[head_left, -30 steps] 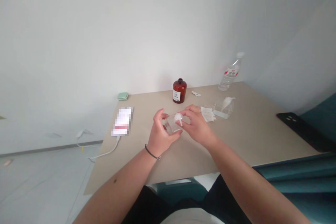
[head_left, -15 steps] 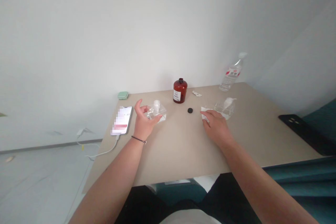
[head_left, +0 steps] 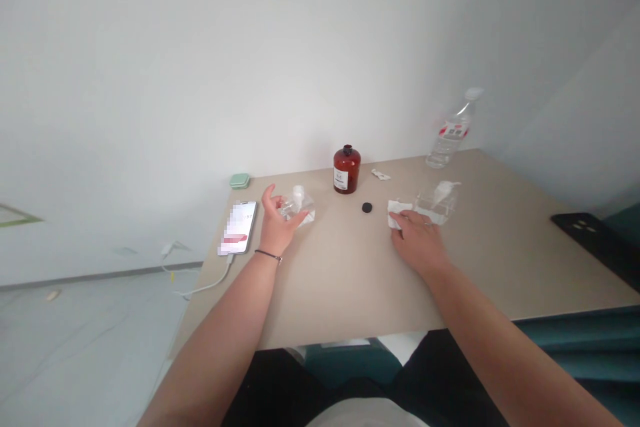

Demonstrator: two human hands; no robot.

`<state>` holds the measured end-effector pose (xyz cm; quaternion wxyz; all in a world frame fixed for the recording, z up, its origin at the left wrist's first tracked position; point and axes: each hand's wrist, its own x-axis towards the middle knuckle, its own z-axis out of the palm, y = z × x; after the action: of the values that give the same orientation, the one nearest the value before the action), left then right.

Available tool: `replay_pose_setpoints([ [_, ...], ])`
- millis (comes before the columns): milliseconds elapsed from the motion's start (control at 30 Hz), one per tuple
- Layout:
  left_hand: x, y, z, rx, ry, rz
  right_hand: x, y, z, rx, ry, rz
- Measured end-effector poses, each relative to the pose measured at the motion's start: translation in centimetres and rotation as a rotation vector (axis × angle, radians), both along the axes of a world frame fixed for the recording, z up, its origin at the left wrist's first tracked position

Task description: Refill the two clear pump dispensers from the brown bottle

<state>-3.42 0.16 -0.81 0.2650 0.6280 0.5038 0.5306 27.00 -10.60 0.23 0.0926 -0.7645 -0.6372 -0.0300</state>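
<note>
My left hand [head_left: 277, 221] curves around a small clear bottle [head_left: 306, 208] with a white cap [head_left: 298, 195], its thumb across the near side and its fingers partly hidden behind. My right hand [head_left: 417, 237] lies low on the table, fingers closed over a folded white tissue [head_left: 400, 205]. Just beyond that hand is a clear container with a white pump head [head_left: 444, 192]; its lower part is partly covered by the fingers. Between the hands, farther back, stands an uncapped brown bottle [head_left: 353, 175] with a white label. A round black cap [head_left: 367, 207] lies in front of it.
A phone [head_left: 239, 227] on a white charging cable [head_left: 206, 287] lies at the left, below a green case [head_left: 240, 181]. A crumpled white scrap [head_left: 381, 175] is near the wall. A clear water bottle [head_left: 450, 140] stands at the back right; a black phone-shaped object [head_left: 595, 240] lies at the right edge.
The whole view has shifted slightly, so things appear a little farther right and higher. More of the tissue shows at my right fingertips. My left hand keeps its hold on the clear bottle.
</note>
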Motion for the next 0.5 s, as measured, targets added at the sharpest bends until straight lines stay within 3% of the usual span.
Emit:
replay_pose_setpoints([
  [500, -0.02, 0.62, -0.85, -0.057, -0.084, -0.065, -0.44, 0.05, -0.30, -0.007, 0.003, 0.025],
])
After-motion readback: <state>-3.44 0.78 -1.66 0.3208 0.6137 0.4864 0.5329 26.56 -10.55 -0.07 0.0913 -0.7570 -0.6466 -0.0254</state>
